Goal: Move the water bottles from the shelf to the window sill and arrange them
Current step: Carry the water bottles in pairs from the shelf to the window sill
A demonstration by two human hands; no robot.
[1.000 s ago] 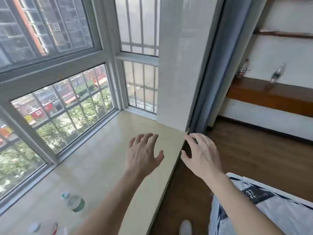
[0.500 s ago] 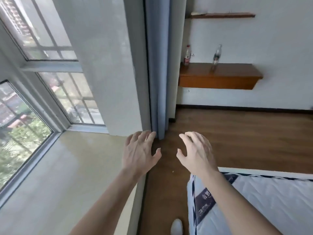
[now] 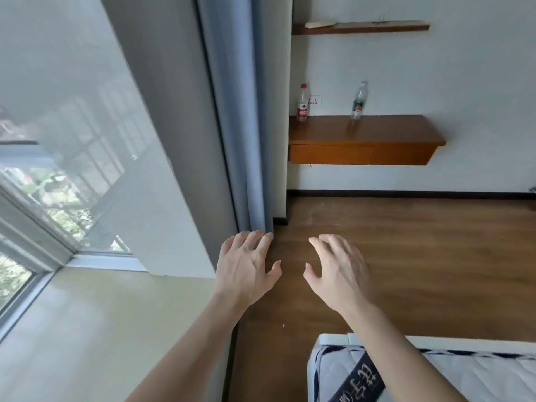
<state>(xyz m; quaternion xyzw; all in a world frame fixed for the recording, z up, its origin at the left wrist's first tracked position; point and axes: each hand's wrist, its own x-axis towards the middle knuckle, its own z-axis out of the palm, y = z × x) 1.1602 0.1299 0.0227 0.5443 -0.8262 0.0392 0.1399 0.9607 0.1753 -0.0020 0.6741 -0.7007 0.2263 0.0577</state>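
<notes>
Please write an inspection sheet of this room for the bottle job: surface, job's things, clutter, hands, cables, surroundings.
Surface: window sill, the part in view bare.
Job's things: red-capped bottle and clear bottle upright on the wooden shelf, apart.
Clutter: nothing seen.
Hands: left hand and right hand open, holding nothing.
Cables: nothing seen; wall socket behind the bottles.
Surroundings: blue curtain, wooden floor, mattress, upper shelf.

Open wood floor (image 3: 406,256) fills the centre right of the frame up to the shelf (image 3: 365,134). On it, the two bottles (image 3: 302,104) (image 3: 358,101) stand well apart. The curtain (image 3: 237,126) crowds the shelf's left end; the mattress (image 3: 464,372) blocks the lower right.
</notes>
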